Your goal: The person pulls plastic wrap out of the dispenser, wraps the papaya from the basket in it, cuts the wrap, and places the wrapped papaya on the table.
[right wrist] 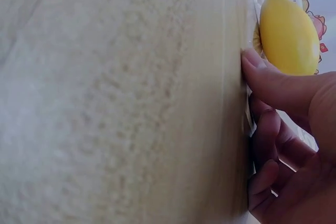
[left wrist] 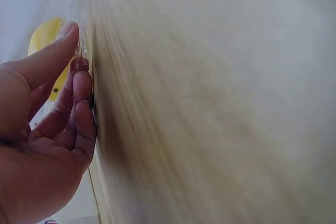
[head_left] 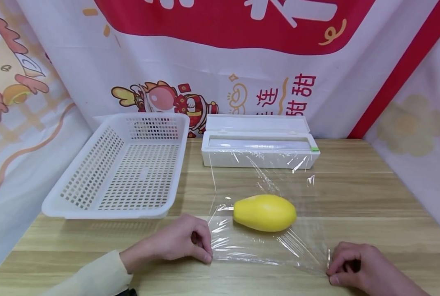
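Observation:
A sheet of clear plastic wrap (head_left: 249, 248) stretches from the white wrap dispenser box (head_left: 258, 159) toward the near side of the table. My left hand (head_left: 186, 240) pinches its near left corner between thumb and fingers, and bunched film shows at those fingertips (left wrist: 71, 30) in the left wrist view. At the near right corner my right hand (head_left: 357, 265) pinches the film, low over the tabletop. A yellow papaya (head_left: 265, 213) lies on its side on the film, between the box and my hands. The right wrist view shows the papaya (right wrist: 289, 35) beyond my thumb.
To the left stands a white perforated plastic basket (head_left: 173, 181). The box's lid (head_left: 257, 123) is raised, with a roll of film (head_left: 258, 144) inside. Behind the wooden table (head_left: 371, 189) hangs a printed cloth (head_left: 190, 61).

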`<action>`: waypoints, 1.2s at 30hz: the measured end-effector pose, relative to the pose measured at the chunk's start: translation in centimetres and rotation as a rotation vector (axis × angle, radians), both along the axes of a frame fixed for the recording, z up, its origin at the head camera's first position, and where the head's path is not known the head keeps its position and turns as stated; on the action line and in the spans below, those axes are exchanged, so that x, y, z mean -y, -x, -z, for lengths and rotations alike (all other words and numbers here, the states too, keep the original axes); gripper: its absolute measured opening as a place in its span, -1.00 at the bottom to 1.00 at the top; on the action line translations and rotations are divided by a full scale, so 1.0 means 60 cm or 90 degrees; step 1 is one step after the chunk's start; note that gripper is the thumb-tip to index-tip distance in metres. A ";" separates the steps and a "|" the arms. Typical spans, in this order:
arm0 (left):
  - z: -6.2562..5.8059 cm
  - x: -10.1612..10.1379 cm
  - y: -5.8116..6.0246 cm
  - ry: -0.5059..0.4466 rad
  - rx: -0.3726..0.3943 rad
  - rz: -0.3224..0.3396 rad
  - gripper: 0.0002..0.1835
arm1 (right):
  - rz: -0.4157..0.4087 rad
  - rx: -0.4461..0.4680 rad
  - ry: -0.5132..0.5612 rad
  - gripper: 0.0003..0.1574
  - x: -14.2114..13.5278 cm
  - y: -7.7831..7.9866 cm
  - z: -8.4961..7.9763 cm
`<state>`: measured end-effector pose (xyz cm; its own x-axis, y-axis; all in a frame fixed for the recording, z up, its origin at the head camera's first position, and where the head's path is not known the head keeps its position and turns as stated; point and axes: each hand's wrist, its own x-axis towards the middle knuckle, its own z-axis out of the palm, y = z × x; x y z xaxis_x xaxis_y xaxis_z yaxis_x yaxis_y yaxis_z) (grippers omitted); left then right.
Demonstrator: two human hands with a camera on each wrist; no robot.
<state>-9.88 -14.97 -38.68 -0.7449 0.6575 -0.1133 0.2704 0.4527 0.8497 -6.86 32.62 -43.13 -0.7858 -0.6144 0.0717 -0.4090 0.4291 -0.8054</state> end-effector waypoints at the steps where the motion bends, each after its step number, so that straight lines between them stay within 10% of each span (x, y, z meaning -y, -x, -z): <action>1: 0.000 0.001 0.000 -0.006 0.002 -0.004 -0.87 | 0.001 -0.005 0.001 -0.75 0.000 0.000 0.000; 14: -0.011 -0.004 -0.008 -0.028 -0.020 -0.105 -0.90 | 0.151 0.034 -0.131 -0.88 0.009 0.004 -0.030; 22: -0.013 -0.012 -0.004 -0.074 -0.089 -0.177 -0.92 | 0.277 -0.078 -0.082 -0.77 0.025 -0.001 -0.052; 29: -0.020 -0.026 -0.003 -0.088 -0.091 -0.244 -0.92 | 0.255 -0.237 0.010 -0.53 0.036 0.006 -0.068; 36: -0.027 -0.041 0.001 -0.116 -0.107 -0.288 -0.93 | 0.285 -0.267 0.020 -0.49 0.050 0.013 -0.089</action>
<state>-9.95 -12.50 -37.05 -0.9575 0.2624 0.1195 0.2215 0.4042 0.8874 -7.63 29.63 -37.77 -0.8677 -0.2232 0.4441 -0.4795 0.6110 -0.6298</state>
